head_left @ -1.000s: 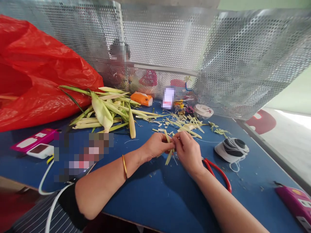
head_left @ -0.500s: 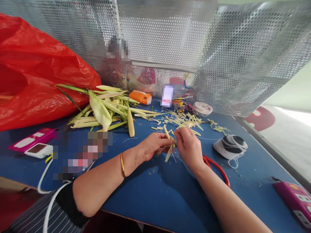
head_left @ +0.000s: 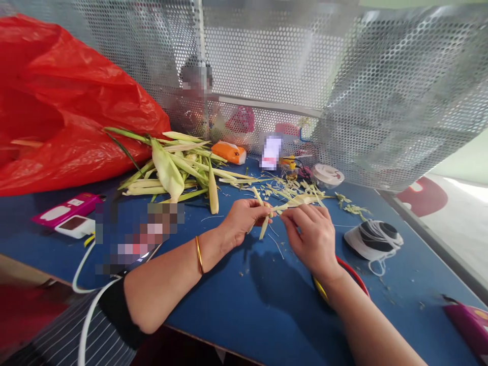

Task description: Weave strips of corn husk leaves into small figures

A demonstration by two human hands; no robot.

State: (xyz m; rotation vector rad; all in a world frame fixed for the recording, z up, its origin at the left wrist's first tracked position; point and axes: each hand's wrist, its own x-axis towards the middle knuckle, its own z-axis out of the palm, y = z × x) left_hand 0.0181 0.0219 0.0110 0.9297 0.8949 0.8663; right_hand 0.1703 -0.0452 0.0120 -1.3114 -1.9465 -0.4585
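My left hand (head_left: 247,218) pinches a small bundle of pale corn husk strips (head_left: 264,229), whose ends stick out above and below the fingertips. Just to its right is my right hand (head_left: 310,231), its thumb and forefinger closed together close to the bundle; what lies between them is too small to make out. A thin pale thread (head_left: 276,245) shows below the bundle. Behind the hands, husk scraps (head_left: 285,189) are scattered on the blue table (head_left: 229,310).
Corn husks (head_left: 168,175) are heaped by a red plastic bag (head_left: 76,117). At the back are an orange tissue pack (head_left: 229,152) and a tape roll (head_left: 328,175). Wound white cord (head_left: 373,239) and red-handled pliers or scissors (head_left: 356,274) are at right. A perforated screen (head_left: 263,61) stands behind.
My right hand has moved a little right, away from the husk bundle, and turned so its back faces up. My left hand keeps its hold. The whole view has shifted slightly.
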